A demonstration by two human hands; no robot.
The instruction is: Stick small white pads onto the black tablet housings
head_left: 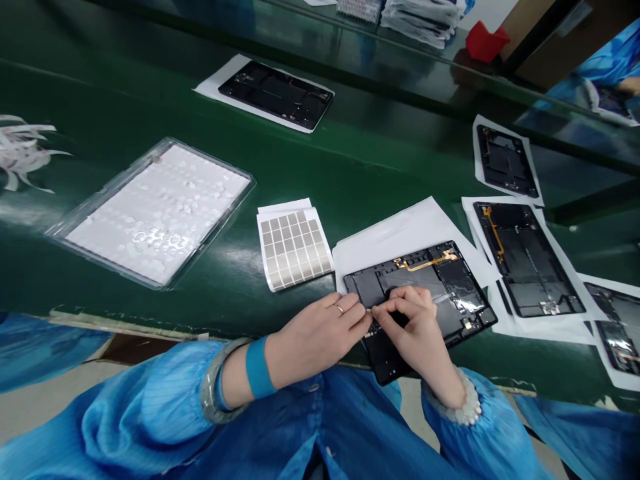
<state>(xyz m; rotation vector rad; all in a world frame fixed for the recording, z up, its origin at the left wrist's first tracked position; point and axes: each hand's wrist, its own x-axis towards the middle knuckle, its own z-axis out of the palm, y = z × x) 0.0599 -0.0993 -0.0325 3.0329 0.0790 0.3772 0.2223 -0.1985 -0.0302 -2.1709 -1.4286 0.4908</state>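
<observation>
In the head view, a black tablet back housing (pixel 425 287) lies tilted at the bench's front edge, partly on white sheets. It has an orange flex cable (pixel 425 265) along its far side. My left hand (pixel 323 330), with a ring and a blue wrist strap, is closed at the housing's left end, fingers bent together. My right hand (pixel 415 323) reaches over the housing, thumb and index finger pinched beside the left fingertips. Whatever the fingertips hold is too small and covered to make out. To the left lies a sheet of grey square stickers (pixel 295 243), its near edge curled.
A clear-edged tray (pixel 165 213) with white bits lies left, beyond it curled paper strips (pixel 23 150). More tablet housings rest on white sheets, at the back (pixel 275 93) and right (pixel 530 260). A raised ledge with stacked bags (pixel 420 20) runs behind. Another person's sleeve shows top right.
</observation>
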